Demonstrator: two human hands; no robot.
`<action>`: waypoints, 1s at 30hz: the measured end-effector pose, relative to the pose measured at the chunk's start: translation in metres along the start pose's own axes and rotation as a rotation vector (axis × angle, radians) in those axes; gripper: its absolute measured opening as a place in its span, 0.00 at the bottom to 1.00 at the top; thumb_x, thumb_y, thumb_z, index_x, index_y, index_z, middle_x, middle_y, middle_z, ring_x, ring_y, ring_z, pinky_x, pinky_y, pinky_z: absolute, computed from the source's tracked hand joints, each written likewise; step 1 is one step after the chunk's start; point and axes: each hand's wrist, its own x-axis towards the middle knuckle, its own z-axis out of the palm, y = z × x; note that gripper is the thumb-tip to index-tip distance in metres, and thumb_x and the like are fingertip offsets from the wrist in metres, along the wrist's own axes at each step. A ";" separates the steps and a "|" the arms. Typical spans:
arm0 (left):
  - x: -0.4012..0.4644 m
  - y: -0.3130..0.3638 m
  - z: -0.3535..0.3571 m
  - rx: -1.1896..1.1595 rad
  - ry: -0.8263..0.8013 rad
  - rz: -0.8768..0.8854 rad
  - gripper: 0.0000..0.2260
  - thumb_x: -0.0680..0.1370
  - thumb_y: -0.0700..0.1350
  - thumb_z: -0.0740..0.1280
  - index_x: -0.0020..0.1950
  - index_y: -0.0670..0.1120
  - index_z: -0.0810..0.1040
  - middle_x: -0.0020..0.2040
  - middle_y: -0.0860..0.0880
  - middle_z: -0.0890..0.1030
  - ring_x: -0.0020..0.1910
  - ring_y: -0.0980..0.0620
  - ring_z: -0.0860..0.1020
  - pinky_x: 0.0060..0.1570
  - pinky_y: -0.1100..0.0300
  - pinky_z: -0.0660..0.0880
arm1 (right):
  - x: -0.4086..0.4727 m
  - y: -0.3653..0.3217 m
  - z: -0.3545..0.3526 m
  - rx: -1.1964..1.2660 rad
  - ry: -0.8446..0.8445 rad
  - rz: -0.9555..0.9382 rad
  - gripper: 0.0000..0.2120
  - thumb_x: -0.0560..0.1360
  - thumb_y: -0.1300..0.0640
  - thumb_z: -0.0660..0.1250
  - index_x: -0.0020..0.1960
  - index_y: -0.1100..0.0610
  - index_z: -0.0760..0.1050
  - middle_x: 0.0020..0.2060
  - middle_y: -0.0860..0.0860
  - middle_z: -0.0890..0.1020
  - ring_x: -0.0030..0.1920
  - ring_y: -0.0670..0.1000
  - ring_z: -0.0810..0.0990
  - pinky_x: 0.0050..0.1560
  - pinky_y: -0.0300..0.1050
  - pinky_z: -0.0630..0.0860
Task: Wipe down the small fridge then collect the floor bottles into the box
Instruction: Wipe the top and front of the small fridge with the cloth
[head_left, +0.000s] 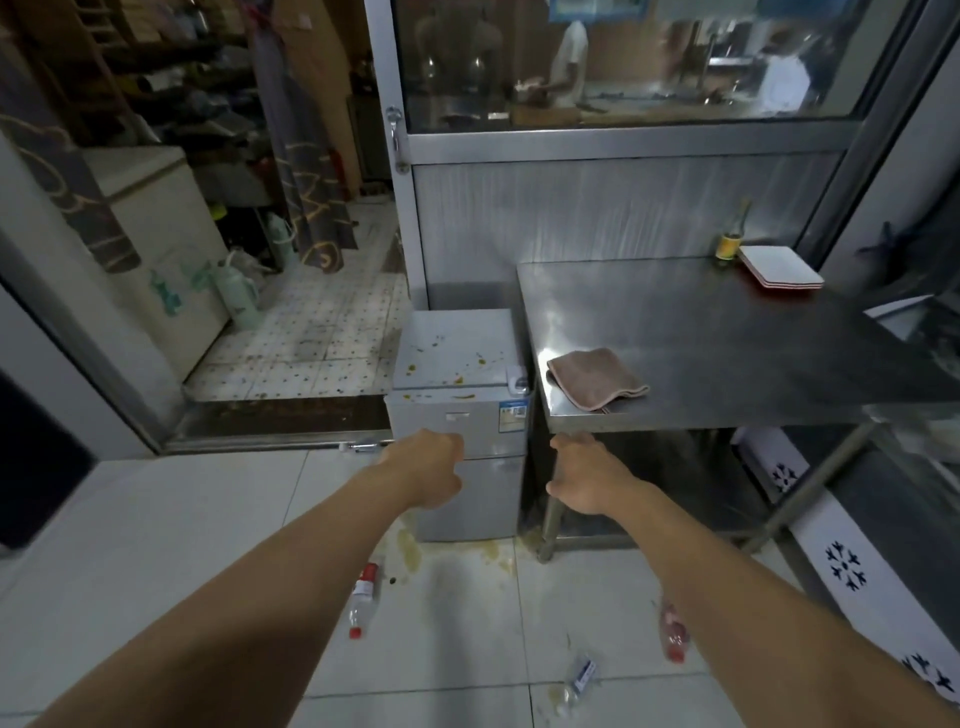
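The small silver fridge (457, 358) stands against the metal wall, its top spotted with yellow-brown stains. A brown cloth (595, 383) lies folded on the steel table (727, 353) right of the fridge. Both arms reach forward. My left hand (431, 467) hangs in front of the fridge door, fingers curled under and holding nothing. My right hand (592, 480) is below the table's front edge, fingers apart and empty. On the floor lie a clear bottle with a red cap (362, 597), a red-labelled bottle (674, 631) beside my right forearm, and a crushed bottle (579, 675).
Yellow spill stains (410, 551) mark the tiles at the fridge's foot. A glass bottle (730, 239) and stacked white plates (779, 267) sit at the table's far corner. White boxes with snowflake prints (841, 566) line the right. A doorway step (280, 410) opens left.
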 end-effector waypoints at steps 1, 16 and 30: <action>0.012 -0.001 -0.001 0.004 -0.013 -0.001 0.15 0.76 0.47 0.62 0.62 0.46 0.70 0.61 0.43 0.76 0.58 0.43 0.74 0.54 0.50 0.74 | 0.011 0.004 -0.001 0.005 -0.005 0.007 0.25 0.75 0.55 0.66 0.70 0.55 0.64 0.66 0.57 0.68 0.64 0.59 0.70 0.64 0.55 0.71; 0.258 -0.059 -0.010 0.051 -0.102 0.221 0.14 0.75 0.46 0.64 0.60 0.46 0.71 0.61 0.44 0.73 0.59 0.44 0.73 0.54 0.53 0.72 | 0.209 0.061 -0.015 -0.003 0.217 0.431 0.28 0.77 0.51 0.61 0.73 0.55 0.56 0.69 0.59 0.64 0.68 0.61 0.62 0.67 0.56 0.65; 0.377 -0.091 0.013 0.059 -0.185 0.300 0.17 0.77 0.50 0.61 0.66 0.48 0.68 0.62 0.45 0.73 0.60 0.45 0.73 0.58 0.51 0.72 | 0.308 0.092 0.004 -0.189 0.140 0.683 0.35 0.76 0.36 0.55 0.76 0.43 0.42 0.74 0.59 0.54 0.73 0.65 0.54 0.67 0.75 0.45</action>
